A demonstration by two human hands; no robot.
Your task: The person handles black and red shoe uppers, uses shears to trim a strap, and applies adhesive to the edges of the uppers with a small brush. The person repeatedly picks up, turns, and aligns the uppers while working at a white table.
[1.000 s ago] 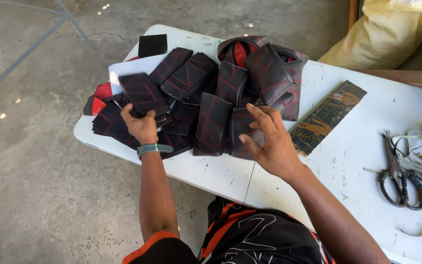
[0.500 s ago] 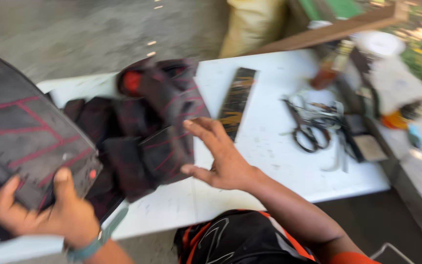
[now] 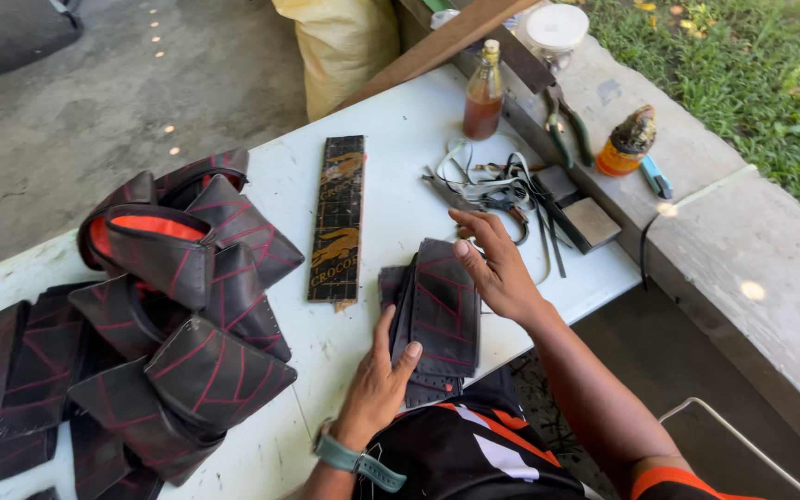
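A small stack of flat black pieces with red stitching [image 3: 439, 315] lies on the white table [image 3: 391, 167] near its front edge. My left hand [image 3: 377, 384] rests on the table at the stack's left side, with the thumb against it. Pressing on the stack's upper right corner is my right hand [image 3: 497, 268], fingers spread. A big heap of black pouches with red stitching and orange lining [image 3: 178, 306] sits to the left.
A long dark ruler-like strip [image 3: 337, 218] lies mid-table. Scissors and cords [image 3: 502, 190], a brown bottle [image 3: 483, 93], pliers [image 3: 567, 130] and a small orange-lidded jar [image 3: 627, 143] stand at the far right. A yellow sack [image 3: 344, 46] is behind the table.
The view swung right. A stack of black pieces that my left hand held up by the heap now lies in front of me, with both hands on it.
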